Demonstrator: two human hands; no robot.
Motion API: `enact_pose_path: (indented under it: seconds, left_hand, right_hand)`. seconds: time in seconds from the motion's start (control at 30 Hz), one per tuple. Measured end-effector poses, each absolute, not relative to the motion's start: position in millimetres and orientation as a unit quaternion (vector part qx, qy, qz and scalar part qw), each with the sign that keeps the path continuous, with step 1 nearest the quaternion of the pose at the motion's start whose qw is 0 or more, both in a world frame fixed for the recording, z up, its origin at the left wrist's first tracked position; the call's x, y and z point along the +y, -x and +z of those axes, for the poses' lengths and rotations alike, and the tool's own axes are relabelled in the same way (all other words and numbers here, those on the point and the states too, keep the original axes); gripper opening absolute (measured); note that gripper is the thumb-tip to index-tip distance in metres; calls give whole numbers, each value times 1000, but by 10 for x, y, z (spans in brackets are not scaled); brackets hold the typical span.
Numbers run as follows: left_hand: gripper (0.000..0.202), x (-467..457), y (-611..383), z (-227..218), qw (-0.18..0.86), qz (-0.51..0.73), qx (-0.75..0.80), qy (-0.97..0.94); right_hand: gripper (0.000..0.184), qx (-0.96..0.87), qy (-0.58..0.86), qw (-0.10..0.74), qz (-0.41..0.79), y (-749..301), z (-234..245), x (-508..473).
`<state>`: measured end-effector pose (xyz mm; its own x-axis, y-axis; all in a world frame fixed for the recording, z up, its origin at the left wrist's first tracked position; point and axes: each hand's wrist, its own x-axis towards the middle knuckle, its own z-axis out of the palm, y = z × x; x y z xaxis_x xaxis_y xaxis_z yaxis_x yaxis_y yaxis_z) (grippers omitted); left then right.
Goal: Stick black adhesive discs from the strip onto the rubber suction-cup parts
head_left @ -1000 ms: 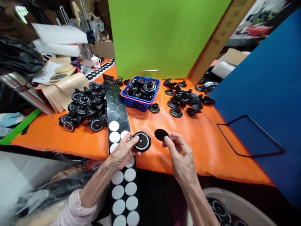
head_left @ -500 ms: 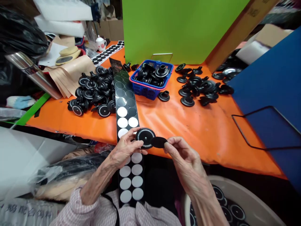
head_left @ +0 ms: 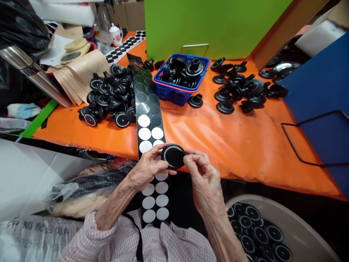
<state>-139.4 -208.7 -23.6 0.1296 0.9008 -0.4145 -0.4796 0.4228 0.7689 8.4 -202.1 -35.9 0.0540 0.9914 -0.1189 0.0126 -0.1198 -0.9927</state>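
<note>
My left hand (head_left: 148,169) is clenched round a black rubber suction cup (head_left: 164,153), gripping it by the rim, with the face tilted up, right in front of me at 12 o'clock. My right hand (head_left: 203,178) pinches a thin matte black disc (head_left: 175,157) sitting on the cup's glossy face, fingertips (head_left: 191,159) at its edge. Under my left wrist runs a glossy black backing strip (head_left: 155,145) with white round stickers, some spots bare, lying on an orange vinyl table cover (head_left: 245,153). Ribbed black cups heap up at 11 o'clock (head_left: 109,100) and 1 o'clock (head_left: 234,92), and more fill a blue plastic basket with a red rim (head_left: 174,95). A beige plastic tub (head_left: 302,225) at 4 o'clock holds ringed cups. A green board (head_left: 215,25) stands behind the basket, and a blue board (head_left: 316,87) stands at 2 o'clock.
</note>
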Motion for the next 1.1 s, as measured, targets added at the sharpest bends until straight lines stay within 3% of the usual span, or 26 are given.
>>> enact_pose_path:
  seconds: [0.63,1.1]
  left_hand:
    - [48,-2082,1404,-277,714,480,448,-245]
    - [38,-2113,1372,-322,683,500,469,-252]
  right_hand:
    - [24,-467,555,481,493,-11,-393,-2023]
    - [16,-570,585,467,339,66,-464,-2064]
